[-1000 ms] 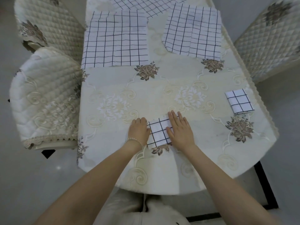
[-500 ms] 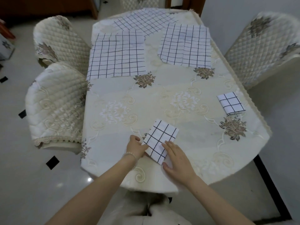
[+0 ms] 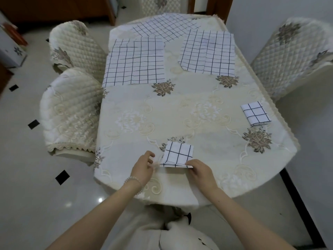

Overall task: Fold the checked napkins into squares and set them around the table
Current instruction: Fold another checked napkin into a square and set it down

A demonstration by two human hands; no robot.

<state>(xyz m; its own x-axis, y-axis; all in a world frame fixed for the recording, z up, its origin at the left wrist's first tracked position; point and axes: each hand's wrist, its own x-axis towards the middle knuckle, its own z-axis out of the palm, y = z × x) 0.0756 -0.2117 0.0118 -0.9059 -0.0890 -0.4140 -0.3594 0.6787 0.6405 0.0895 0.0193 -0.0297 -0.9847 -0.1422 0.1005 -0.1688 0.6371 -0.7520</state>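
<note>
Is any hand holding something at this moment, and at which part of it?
The right hand pinches the folded napkin at its near right corner. The left hand is beside its near left edge; whether it grips cannot be told.

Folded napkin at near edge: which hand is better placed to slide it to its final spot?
Right. The right hand already pinches the folded napkin at its near right corner. The left hand sits just off its left edge, fingers loosely curled, apparently holding nothing, so it would have to regrasp first.
</note>
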